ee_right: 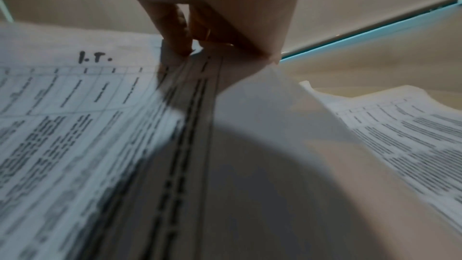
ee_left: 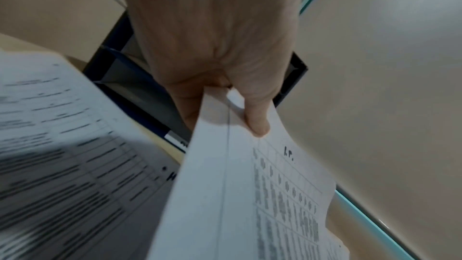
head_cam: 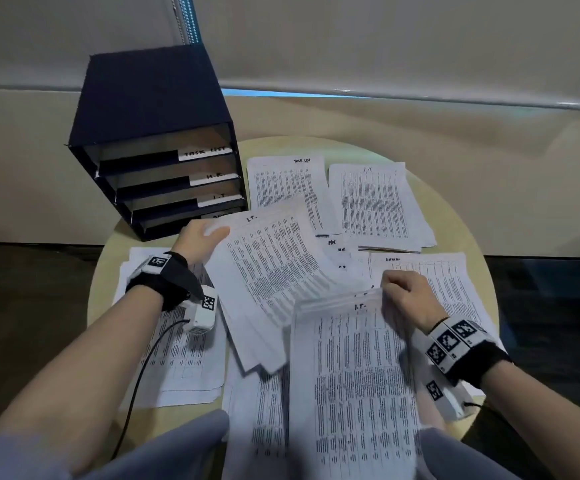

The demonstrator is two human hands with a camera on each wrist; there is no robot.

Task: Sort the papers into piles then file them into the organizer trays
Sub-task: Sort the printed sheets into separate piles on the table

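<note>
Head view: left hand (head_cam: 201,237) pinches an I.T. sheaf (head_cam: 274,268); right hand (head_cam: 409,296) pinches another I.T. stack (head_cam: 354,368).

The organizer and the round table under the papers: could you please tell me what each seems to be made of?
The organizer looks like board covered in matte navy paper or cloth: flat panels, sharp folded edges, no shine; I cannot tell which. The table looks like pale wood or laminate with a smooth satin top; no grain shows clearly, so either is possible.
</note>
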